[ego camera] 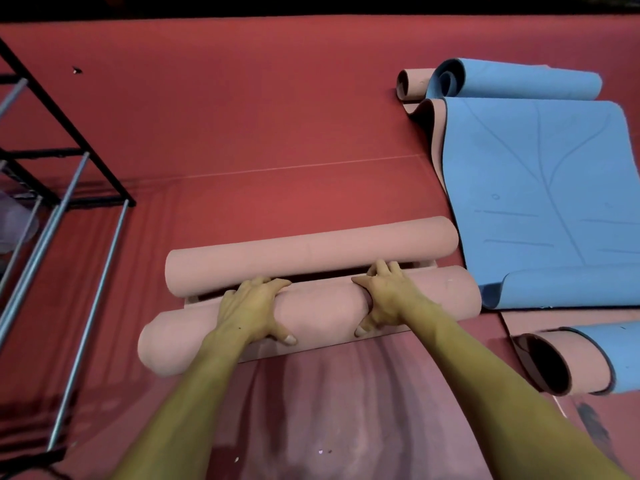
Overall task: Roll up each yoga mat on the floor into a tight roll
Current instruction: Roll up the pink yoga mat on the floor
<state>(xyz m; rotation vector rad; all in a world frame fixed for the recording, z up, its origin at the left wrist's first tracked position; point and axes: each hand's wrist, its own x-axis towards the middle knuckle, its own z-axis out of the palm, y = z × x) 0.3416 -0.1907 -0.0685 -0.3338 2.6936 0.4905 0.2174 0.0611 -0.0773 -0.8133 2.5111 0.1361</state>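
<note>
Pink yoga mat roll (311,311) sits right under both hands, lying crosswise on the red floor (242,116). The left hand (251,311) is draped over the top of it, fingers curled round the far side and thumb down on the near side. The right hand (388,301) does the same a bit further along, so both have a proper grip on it. Just this side of the hands a flat strip of pink sticks out from under the roll, so I'd guess this one isn't quite finished or needs tightening.

Just past the fingertips, nearly touching, lies a second pink roll (311,252). It looks done, though I can't tell if it's a separate mat or the other end of the same one.

Off beyond the right hand is a blue mat (540,188), mostly lying flat with only its ends curling, so that's clearly still to do. Near the right forearm there's a loose pink-and-blue roll (585,362), open at the end, not tight at all. Farthest out, a blue roll (519,81) with a small pink roll (410,83) beside it.

To the far left of the left hand stands a black metal rack (52,174).

So maybe halfway, plenty left.
</note>
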